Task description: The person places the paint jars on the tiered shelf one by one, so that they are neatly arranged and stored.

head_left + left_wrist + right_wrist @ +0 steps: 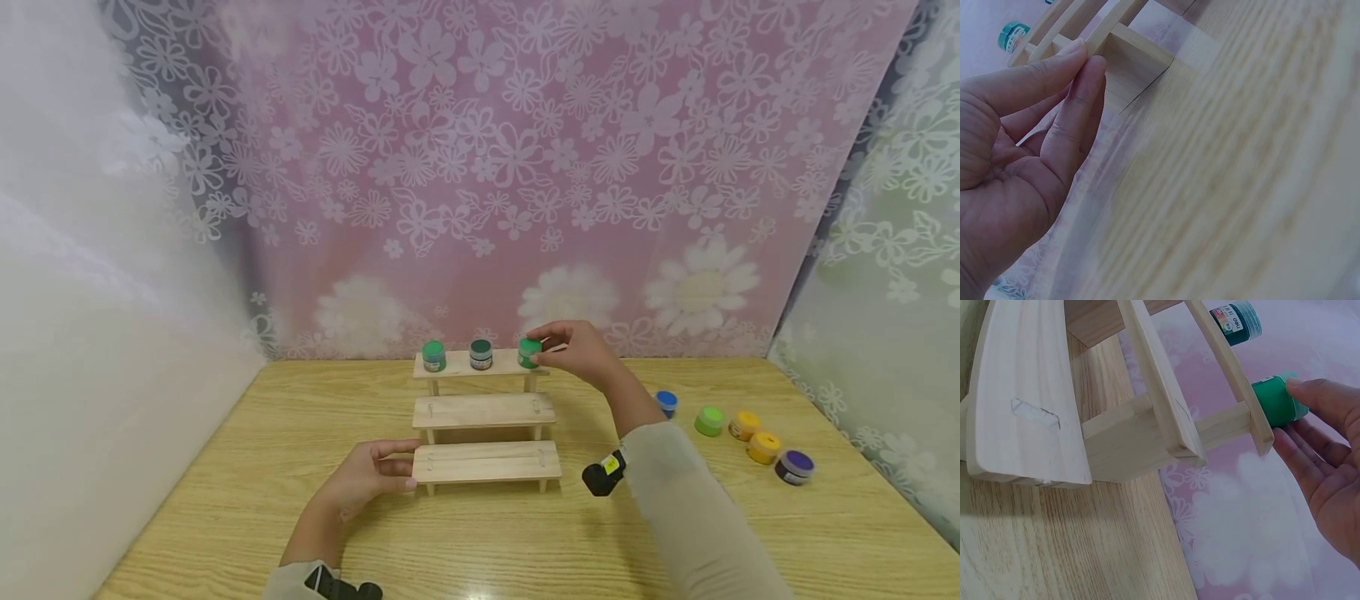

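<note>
A three-step wooden display rack (486, 408) stands on the table. My right hand (581, 354) pinches a green paint jar (528, 352) between thumb and fingers at the right end of the top step. In the right wrist view the jar's base (1272, 403) is right at the step's surface. Left of it on that step sit a dark green paint jar (481, 354) and another green paint jar (433, 356). My left hand (367, 479) grips the left end of the lowest step, thumb and fingertips at its edge (1094, 47) in the left wrist view.
On the table to the right stand a blue jar (666, 402), a light green jar (709, 421), two yellow jars (764, 447) and a purple jar (794, 467). My right forearm passes close to the blue one. A flowered cloth (480, 167) hangs behind the table's far edge.
</note>
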`<action>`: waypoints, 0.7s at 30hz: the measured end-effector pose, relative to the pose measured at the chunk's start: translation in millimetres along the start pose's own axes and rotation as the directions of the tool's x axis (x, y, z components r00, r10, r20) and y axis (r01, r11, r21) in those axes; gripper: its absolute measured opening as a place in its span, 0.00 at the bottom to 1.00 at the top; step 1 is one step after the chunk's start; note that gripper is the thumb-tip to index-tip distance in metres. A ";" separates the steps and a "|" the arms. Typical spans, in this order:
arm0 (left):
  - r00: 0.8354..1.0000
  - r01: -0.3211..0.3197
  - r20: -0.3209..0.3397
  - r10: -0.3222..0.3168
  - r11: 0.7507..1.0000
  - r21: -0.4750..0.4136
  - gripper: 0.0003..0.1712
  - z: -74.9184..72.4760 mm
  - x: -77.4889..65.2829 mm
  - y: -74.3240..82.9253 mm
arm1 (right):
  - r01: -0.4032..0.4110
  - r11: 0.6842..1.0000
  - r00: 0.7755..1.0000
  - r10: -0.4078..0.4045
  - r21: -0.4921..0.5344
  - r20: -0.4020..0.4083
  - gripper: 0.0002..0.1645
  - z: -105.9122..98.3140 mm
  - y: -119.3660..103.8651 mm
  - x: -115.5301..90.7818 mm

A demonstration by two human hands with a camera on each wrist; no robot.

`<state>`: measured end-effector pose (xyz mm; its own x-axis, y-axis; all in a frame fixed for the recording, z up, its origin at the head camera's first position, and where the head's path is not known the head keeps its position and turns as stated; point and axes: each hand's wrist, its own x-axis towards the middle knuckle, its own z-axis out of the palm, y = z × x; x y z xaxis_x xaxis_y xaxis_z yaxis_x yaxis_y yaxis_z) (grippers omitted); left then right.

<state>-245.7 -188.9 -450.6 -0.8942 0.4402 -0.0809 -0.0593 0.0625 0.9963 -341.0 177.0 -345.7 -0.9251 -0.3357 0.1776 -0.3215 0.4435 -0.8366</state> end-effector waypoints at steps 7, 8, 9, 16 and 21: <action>1.000 -0.005 0.000 0.005 1.000 0.001 0.38 -0.7 -1.0 -0.8 | 0.001 0.999 0.998 0.001 0.046 -0.062 0.21 1.1 -1.2 -5.7; 1.000 -0.007 0.002 0.007 1.000 -0.003 0.38 -0.9 -0.9 -1.0 | 0.002 0.999 0.998 0.001 0.054 -0.070 0.21 1.1 -1.2 -6.7; 1.000 -0.009 0.002 0.009 1.000 -0.003 0.38 -0.9 -1.0 -1.1 | 0.004 0.998 0.997 0.001 0.060 -0.077 0.22 1.2 -5.4 -9.9; 1.000 -0.013 0.001 0.013 1.000 -0.001 0.38 -0.4 -0.9 -1.0 | 0.051 0.993 0.992 -0.039 0.103 -0.116 0.24 -0.2 4.9 -13.6; 1.000 -0.017 0.004 0.017 1.000 -0.001 0.38 -0.5 -0.4 -0.8 | 0.106 0.991 0.985 -0.093 0.087 -0.146 0.22 -1.8 9.9 -18.2</action>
<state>-245.5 -189.6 -451.3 -0.8932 0.4450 -0.0643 -0.0446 0.0546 0.9975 -327.7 189.0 -356.2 -0.9107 -0.2508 0.3283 -0.3995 0.3315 -0.8547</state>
